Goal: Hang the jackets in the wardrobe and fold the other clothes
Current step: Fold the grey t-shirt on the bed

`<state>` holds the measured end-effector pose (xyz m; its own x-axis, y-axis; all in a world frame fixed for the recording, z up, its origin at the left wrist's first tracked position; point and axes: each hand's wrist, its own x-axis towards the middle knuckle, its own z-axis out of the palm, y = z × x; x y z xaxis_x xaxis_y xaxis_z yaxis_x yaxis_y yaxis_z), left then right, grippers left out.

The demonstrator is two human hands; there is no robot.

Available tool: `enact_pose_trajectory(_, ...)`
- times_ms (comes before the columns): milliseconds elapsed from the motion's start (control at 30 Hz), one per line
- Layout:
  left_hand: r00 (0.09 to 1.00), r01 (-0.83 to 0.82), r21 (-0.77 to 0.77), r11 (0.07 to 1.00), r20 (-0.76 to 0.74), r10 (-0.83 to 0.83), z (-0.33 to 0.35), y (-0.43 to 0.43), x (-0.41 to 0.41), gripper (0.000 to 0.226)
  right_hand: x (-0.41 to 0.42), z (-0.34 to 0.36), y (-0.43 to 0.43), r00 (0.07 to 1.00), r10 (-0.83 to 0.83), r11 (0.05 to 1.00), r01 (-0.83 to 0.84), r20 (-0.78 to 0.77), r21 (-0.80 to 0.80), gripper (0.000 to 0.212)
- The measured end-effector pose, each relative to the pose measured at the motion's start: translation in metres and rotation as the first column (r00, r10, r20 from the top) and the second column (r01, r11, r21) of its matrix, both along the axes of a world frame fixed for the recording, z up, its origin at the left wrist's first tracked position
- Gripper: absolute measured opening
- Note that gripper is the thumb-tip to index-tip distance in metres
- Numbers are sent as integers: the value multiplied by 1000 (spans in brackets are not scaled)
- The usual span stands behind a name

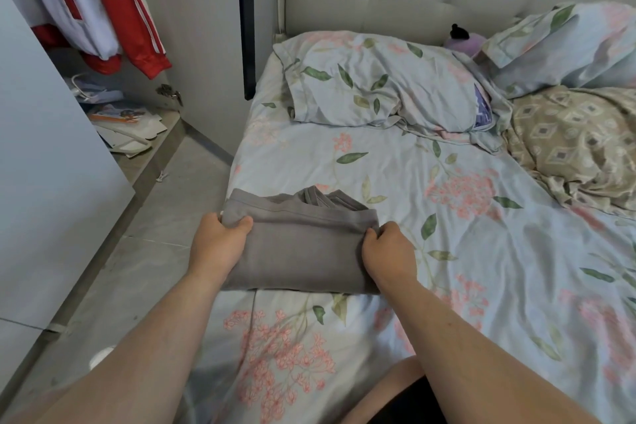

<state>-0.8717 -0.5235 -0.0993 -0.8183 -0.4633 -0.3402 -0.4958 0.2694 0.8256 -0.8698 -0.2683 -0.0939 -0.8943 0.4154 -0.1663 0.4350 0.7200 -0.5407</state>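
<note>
Here, a folded grey garment (303,244) lies on the floral bedsheet (430,182) near the bed's left edge, held at both ends. The left hand (220,244) pinches its left corner between thumb and curled fingers, and the right hand (389,251) grips its right corner the same way. Beyond lie two floral pillows (371,79), a beige blanket (578,144), and red-and-white jackets (103,3) hanging in the open wardrobe (51,155) on the left
</note>
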Motion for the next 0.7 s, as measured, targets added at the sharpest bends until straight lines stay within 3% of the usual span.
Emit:
enact_pose_trajectory(67, 982, 17, -469, 883, -160, -104, 6, 3, 4, 47, 4, 1, -8, 978, 123, 973, -84, -170, 217, 27)
enact_pose_trajectory(100, 910, 19, -624, 781, -313, -272, 10, 7, 5, 44, 6, 1, -14, 939, 248, 932, -164, -239, 323, 30)
enact_pose_trajectory(167, 644, 114, -737, 666, -456, -614, 17, 18, 8, 31, 8, 0, -29, 808, 500, 826, -336, -312, 452, 31)
enact_pose_trajectory(233, 484, 283, -753, 594, -423, -766, 15, 27, 12, 29, 8, -6, -40, 704, 639, 740, -450, -310, 500, 34)
enact_pose_trajectory(267, 473, 369, -749, 549, -357, -805, 11, 29, 13, 31, 7, -9, -41, 691, 659, 724, -478, -296, 497, 35)
enact_pose_trajectory(367, 557, 567, -726, 390, -11, -831, -4, 27, 13, 48, -2, -15, -37, 738, 651, 719, -525, -178, 454, 40)
enact_pose_trajectory(467, 636, 594, -754, 280, 227, -738, -16, 24, 3, 76, -11, -21, -33, 808, 587, 724, -556, 60, 408, 60)
enact_pose_trajectory(567, 664, 630, -711, 312, 284, -692, -26, 26, -8, 89, -18, -31, -32, 831, 535, 744, -548, 152, 382, 72)
enact_pose_trajectory(700, 666, 647, -678, 349, 281, -691, -35, 25, -16, 90, -28, -39, -30, 827, 522, 760, -562, 208, 327, 77)
